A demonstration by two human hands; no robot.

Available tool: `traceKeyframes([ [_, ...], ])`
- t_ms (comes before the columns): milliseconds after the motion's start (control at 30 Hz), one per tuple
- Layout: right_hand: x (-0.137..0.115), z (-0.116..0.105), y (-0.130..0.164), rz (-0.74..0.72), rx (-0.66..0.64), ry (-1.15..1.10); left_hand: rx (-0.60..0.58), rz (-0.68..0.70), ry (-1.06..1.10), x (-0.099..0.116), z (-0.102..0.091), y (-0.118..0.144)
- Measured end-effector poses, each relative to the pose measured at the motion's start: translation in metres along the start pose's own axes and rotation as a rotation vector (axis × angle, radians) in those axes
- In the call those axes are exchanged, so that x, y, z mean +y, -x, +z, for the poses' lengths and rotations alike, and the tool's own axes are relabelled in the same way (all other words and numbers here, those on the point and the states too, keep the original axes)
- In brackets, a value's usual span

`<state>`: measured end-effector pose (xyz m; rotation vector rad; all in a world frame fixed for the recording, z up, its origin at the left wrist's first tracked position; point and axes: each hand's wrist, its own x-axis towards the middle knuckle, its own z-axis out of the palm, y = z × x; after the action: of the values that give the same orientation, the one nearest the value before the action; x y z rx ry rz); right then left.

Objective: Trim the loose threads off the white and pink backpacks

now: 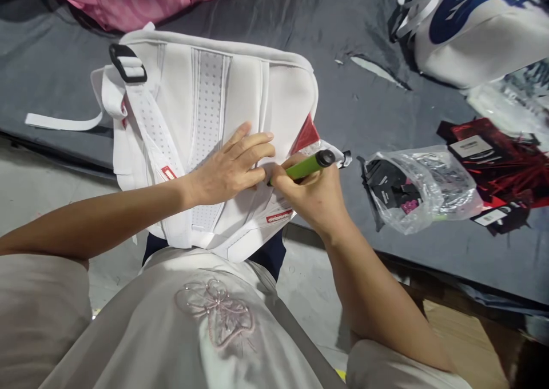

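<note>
A white backpack (244,86) lies with its padded back and straps facing up, partly over the table's front edge. My left hand (234,166) rests on the back panel, fingers spread and pointing right. In my right hand (315,191) a green pen with a black end (306,167) is gripped, its lower end close to the panel beside my left fingertips. The pen's tip is mostly hidden by my fingers. A white shoulder strap (152,123) with a black buckle (128,64) runs down the bag's left side. A red triangular patch (306,134) shows near my right hand.
A clear plastic bag (429,189) holding black tags lies on the grey-covered table (343,114), beside red and black tags (493,154). A white and blue bag (480,34) stands at the back right, a pink bag (137,0) at the back left. Cardboard (465,343) is below.
</note>
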<state>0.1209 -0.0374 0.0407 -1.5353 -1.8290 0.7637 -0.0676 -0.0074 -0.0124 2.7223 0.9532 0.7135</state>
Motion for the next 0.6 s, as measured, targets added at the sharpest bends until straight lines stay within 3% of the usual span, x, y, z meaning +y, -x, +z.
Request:
traceKeyframes([
  [233,0.007,0.004,0.008,0.029,0.032,-0.069,0.014,0.014,-0.018,0.001,-0.001,0.001],
  [600,0.015,0.008,0.028,0.114,0.108,-0.237,0.223,0.227,-0.126,-0.004,0.005,0.006],
])
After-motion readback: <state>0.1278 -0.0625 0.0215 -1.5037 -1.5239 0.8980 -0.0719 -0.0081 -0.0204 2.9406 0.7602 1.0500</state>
